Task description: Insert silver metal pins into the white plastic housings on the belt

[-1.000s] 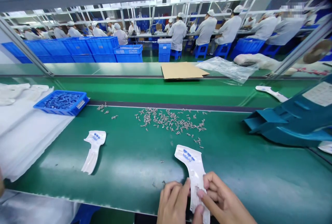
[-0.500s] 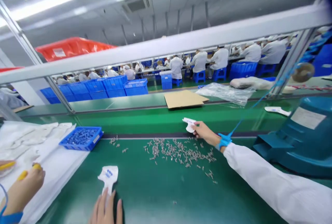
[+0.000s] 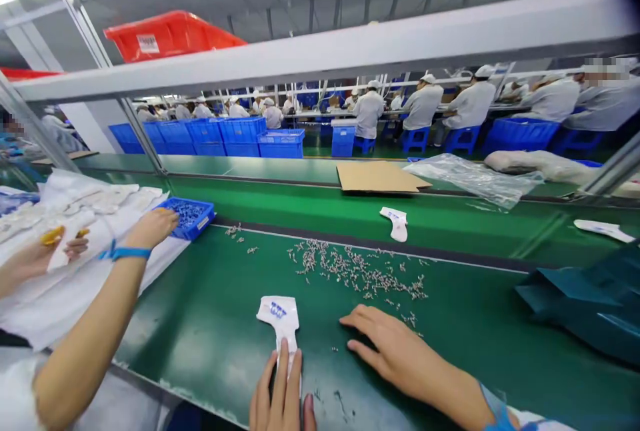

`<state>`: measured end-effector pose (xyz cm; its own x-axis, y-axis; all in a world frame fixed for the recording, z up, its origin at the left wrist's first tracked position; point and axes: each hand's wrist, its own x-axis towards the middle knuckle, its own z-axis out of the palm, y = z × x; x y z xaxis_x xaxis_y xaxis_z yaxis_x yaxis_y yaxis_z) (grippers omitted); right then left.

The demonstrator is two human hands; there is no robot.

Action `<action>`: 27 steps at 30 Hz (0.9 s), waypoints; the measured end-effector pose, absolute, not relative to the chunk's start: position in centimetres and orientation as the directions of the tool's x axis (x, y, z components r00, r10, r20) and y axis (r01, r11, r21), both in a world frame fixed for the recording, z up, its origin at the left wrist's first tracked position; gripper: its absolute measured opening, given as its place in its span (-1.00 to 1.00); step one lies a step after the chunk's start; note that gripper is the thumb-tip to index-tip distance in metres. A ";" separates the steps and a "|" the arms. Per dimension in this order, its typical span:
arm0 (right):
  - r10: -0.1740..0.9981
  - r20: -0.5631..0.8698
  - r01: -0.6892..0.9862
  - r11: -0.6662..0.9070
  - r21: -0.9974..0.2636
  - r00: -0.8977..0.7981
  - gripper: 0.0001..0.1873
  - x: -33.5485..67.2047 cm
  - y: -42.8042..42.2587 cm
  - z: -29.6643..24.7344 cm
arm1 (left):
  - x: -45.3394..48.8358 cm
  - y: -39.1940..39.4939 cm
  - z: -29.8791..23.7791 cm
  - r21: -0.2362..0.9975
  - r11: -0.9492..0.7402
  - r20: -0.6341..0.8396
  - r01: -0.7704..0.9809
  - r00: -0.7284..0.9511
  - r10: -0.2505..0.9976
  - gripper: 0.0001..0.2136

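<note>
My left hand (image 3: 283, 394) lies with its fingers stretched over the narrow end of a flat white part (image 3: 279, 316) with blue marks on its wide end, resting on the green work surface. My right hand (image 3: 400, 358) is open just above or on the surface, thumb and fingers apart, with nothing visible in it. In front of it lies a loose spread of small metal screws (image 3: 360, 268). A second white part (image 3: 395, 223) with blue print rests on the green strip beyond the dark edge.
At left, a co-worker's hand (image 3: 157, 224) reaches a blue tray (image 3: 203, 218) of small blue pieces. Another hand holding yellow-handled scissors or a similar tool (image 3: 53, 236) is beside it. Cardboard (image 3: 375, 176), clear plastic (image 3: 475, 174) and a teal machine (image 3: 585, 304) stand around.
My right hand has let go of the second white part on the green strip and come back nearer me. A co-worker's hand has moved to the blue tray. The view has shifted.
</note>
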<state>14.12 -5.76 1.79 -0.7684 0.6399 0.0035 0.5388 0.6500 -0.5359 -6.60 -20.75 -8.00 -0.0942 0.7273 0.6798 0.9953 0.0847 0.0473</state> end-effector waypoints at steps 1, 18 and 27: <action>0.631 -0.005 0.547 0.668 -0.504 -0.776 -0.65 13.6 -7.0 1.6 | -5.9 -20.9 -7.8 0.063 0.064 0.659 0.996 -0.090 0.746 -0.49; 0.628 0.035 0.617 0.772 -0.153 -0.777 -0.81 12.9 -8.7 0.7 | -2.2 -21.5 -4.4 0.205 -0.216 0.420 0.955 0.113 0.900 -0.35; 0.753 -0.169 0.620 0.368 -0.693 -0.636 -0.83 14.0 -9.2 3.7 | -2.8 -19.3 -1.6 0.337 -0.110 0.320 0.935 -0.004 0.948 -0.40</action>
